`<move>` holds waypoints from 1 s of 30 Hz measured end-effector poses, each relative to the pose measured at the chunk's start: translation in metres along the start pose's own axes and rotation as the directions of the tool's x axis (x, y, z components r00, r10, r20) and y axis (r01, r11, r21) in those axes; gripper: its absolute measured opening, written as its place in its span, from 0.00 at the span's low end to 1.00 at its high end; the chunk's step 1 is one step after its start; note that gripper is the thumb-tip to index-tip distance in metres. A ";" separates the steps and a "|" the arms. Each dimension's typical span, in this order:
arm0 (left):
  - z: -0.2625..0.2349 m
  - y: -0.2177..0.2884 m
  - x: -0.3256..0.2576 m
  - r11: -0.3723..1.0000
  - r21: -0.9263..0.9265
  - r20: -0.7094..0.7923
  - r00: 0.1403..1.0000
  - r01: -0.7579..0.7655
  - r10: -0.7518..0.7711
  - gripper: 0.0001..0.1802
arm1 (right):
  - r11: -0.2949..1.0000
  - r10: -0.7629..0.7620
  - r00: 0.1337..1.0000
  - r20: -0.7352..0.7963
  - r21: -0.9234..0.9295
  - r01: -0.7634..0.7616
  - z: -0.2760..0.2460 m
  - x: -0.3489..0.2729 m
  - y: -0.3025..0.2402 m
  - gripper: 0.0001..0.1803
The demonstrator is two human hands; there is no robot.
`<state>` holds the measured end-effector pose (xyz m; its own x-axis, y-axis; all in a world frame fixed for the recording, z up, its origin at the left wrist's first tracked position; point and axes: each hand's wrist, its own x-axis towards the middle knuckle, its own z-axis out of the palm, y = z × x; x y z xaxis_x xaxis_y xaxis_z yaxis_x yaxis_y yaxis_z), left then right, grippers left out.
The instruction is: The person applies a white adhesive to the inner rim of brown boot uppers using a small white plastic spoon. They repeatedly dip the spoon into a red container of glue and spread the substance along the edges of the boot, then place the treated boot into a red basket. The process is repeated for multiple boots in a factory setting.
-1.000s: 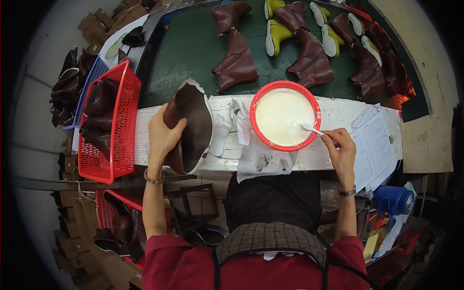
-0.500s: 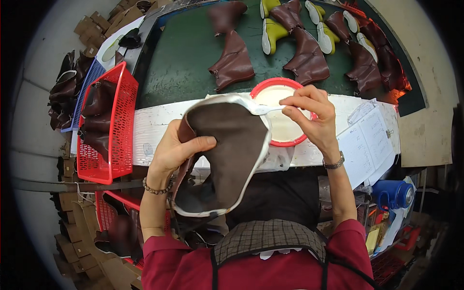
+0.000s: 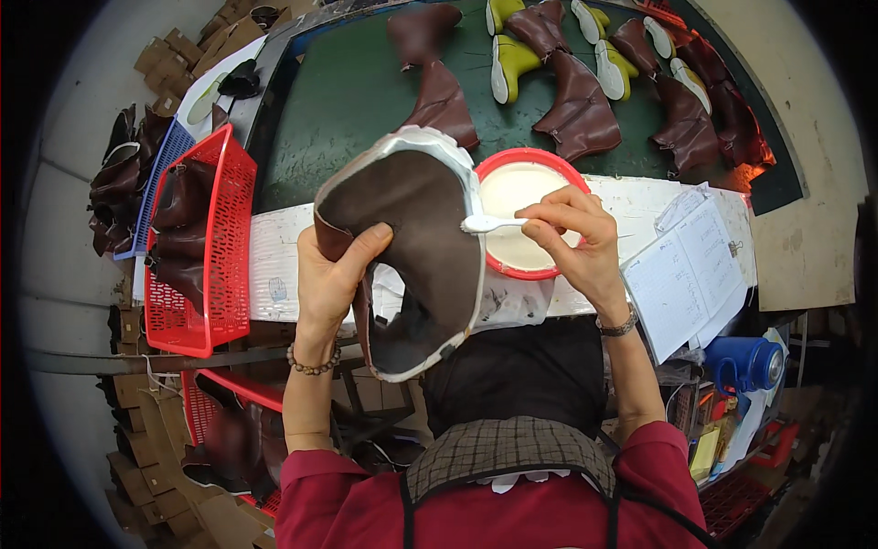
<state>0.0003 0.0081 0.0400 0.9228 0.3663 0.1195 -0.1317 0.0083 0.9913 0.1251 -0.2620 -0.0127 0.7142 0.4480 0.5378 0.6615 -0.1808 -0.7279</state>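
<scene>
My left hand grips a brown leather boot upper, thumb on its dark inner face and fingers hidden behind. A white, wet-looking coating runs along the upper's edge. Between the thumb and fingers of my right hand is a white toothbrush, its bristle end touching or just over the upper's right edge. Just behind the brush, a red-rimmed tub of creamy white liquid stands on the white front strip of the bench.
Brown boot uppers and yellow-green boot forms with pale soles lie on the green surface. At left stands a red basket of uppers. Papers and a blue flask are at right.
The boot upper has tilted and shifted left. My right hand has come down and slightly left, bringing the toothbrush lower along the upper's right edge.
</scene>
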 end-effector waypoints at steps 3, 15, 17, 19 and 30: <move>-0.004 -0.009 0.004 0.993 0.080 -0.099 0.991 -0.084 0.091 0.13 | 1.000 -0.001 1.000 0.017 0.027 0.001 -0.001 -0.001 -0.003 0.08; -0.059 -0.076 0.038 0.892 0.451 -0.116 0.989 -0.031 0.093 0.53 | 0.817 0.307 0.950 -0.062 -0.495 -0.297 -0.056 -0.028 0.031 0.06; -0.082 -0.103 0.020 0.777 0.622 0.054 0.995 -0.095 0.078 0.72 | 0.776 0.293 0.956 -0.023 -0.578 -0.251 -0.056 -0.035 0.034 0.06; -0.078 -0.099 0.001 0.672 0.724 0.188 0.982 -0.157 0.027 0.75 | 0.771 0.273 0.960 -0.057 -0.583 -0.254 -0.059 -0.041 0.033 0.07; -0.065 -0.115 -0.027 0.562 0.819 -0.069 0.954 -0.113 0.292 0.51 | 0.803 0.409 0.906 -0.107 -0.429 -0.413 -0.062 -0.062 0.041 0.07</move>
<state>-0.0333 0.0578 -0.0805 0.8169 0.4158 0.3996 0.1182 -0.7989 0.5897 0.1224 -0.3509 -0.0495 0.9423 0.2386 0.2349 0.3344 -0.7061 -0.6242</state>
